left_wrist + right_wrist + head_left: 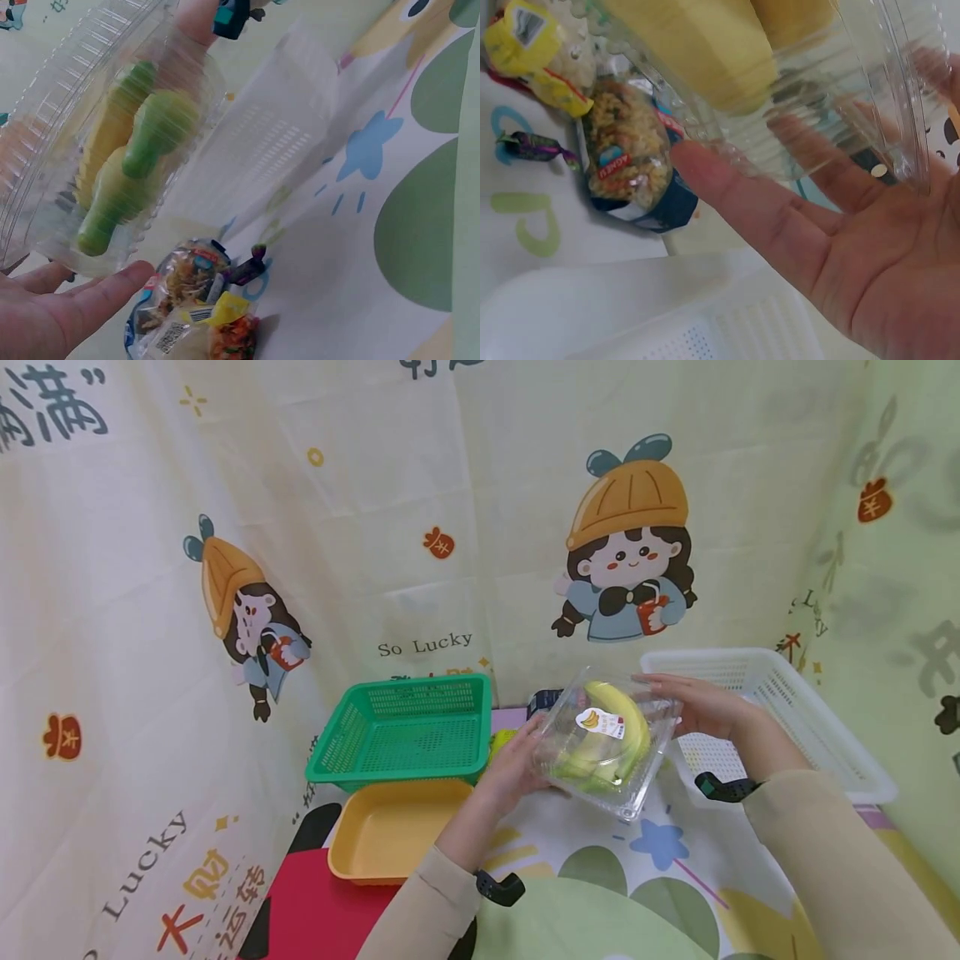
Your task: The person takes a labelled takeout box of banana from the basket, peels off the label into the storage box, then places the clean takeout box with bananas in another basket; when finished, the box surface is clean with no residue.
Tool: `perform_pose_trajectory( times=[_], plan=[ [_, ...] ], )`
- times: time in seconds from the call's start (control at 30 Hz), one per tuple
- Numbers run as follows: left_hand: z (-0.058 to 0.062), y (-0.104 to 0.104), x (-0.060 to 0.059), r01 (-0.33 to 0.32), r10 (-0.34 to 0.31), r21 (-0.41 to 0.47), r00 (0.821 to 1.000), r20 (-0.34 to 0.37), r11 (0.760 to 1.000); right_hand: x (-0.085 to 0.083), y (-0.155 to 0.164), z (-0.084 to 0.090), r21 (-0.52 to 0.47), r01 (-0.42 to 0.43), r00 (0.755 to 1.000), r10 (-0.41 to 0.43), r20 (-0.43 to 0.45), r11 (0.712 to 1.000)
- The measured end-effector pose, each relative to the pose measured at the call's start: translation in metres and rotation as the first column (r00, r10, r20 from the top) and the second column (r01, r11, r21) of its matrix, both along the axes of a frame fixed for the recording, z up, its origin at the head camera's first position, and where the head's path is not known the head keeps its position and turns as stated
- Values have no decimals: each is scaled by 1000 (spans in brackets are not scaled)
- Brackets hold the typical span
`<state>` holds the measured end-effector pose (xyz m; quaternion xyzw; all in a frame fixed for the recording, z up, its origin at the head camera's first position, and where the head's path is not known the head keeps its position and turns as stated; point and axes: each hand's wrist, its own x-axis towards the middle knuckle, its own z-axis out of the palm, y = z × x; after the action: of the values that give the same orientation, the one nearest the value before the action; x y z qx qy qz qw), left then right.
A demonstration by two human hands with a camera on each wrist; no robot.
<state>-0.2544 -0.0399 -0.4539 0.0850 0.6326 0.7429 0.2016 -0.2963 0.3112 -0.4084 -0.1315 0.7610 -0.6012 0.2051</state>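
Both hands hold a clear plastic clamshell box [654,768] tilted above the table, with yellow bananas [636,727] inside, green at their ends. A white label [600,722] with a banana picture is on its lid. My left hand [517,768] grips the box's left side; in the left wrist view that hand's thumb [124,289] lies along its lower edge. At the far right side, my right hand [701,706] holds the box; the right wrist view shows its thumb and fingers [757,225] spread around the plastic.
On the left stand a green basket [318,772] and a yellow tray [341,860] in front of it. A white basket [832,735] is at right. Behind the box lie a blue pack with a clear window [626,161], a yellow-topped bag [525,45] and a wrapped candy [536,148].
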Motion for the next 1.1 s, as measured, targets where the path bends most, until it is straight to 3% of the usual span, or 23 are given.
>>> perform_pose_trajectory(
  times=[0.2, 0.37, 0.5, 0.63, 0.83, 1.1],
  plan=[
    [1, -7, -1, -83, 83, 56, 997, 8, 995, 11, -2, -1, -14, 107, 994, -106, 22, 994],
    [1, -9, 7, -160, 162, 77, 987, -22, 984, 21, -5, -5, -15, 191, 982, -191, 6, 981],
    [1, -7, 15, -249, 248, 3, 964, -97, 969, 28, -14, -8, -36, 268, 963, -268, -9, 963],
    [-3, -3, 17, -303, 292, -51, 944, -155, 952, 37, -28, -12, -65, 325, 945, -327, -10, 943],
    [-6, 1, 17, -299, 292, -49, 949, -116, 953, 51, -49, -16, -128, 419, 906, -422, -2, 899],
    [-2, 10, 13, -292, 296, 59, 952, -77, 954, 71, -73, -21, -156, 496, 864, -504, -10, 854]
  ],
)
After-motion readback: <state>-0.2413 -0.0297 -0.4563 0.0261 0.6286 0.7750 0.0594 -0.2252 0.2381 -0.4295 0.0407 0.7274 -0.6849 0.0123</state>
